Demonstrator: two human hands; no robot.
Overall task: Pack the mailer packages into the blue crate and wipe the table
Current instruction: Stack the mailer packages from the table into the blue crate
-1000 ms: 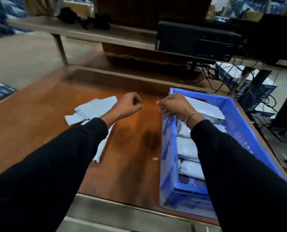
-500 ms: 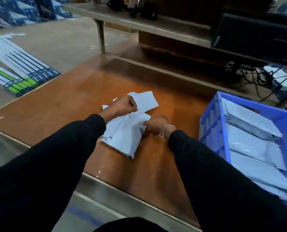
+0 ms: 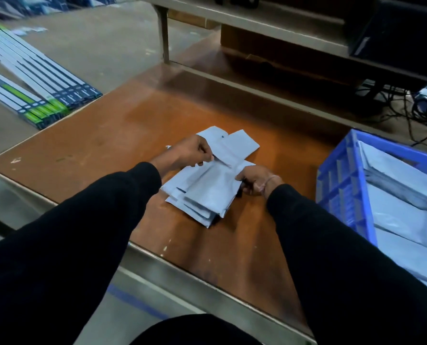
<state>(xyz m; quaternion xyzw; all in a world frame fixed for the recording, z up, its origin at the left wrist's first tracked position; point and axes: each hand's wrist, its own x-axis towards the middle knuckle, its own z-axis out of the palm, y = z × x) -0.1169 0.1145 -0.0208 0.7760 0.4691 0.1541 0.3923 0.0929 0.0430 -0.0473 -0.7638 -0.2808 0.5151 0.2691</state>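
Observation:
A loose stack of pale grey mailer packages (image 3: 207,192) lies in the middle of the brown table (image 3: 123,135). My left hand (image 3: 191,151) pinches the upper left edge of the stack. My right hand (image 3: 256,180) grips the stack's right edge, fingers curled under it. The blue crate (image 3: 342,185) stands at the table's right end, with several grey mailers (image 3: 401,212) lying inside it. Both my arms wear black sleeves.
A raised metal shelf (image 3: 269,26) runs along the table's back, with a dark computer case (image 3: 401,36) on its right and cables (image 3: 421,108) below. On the floor to the left lie long flat boxes (image 3: 33,90). The table's metal front edge (image 3: 172,267) is close to me.
My hands left the crate and came down on the stack of mailers to its left. Both have closed on the stack's edges. My view has swung left and down.

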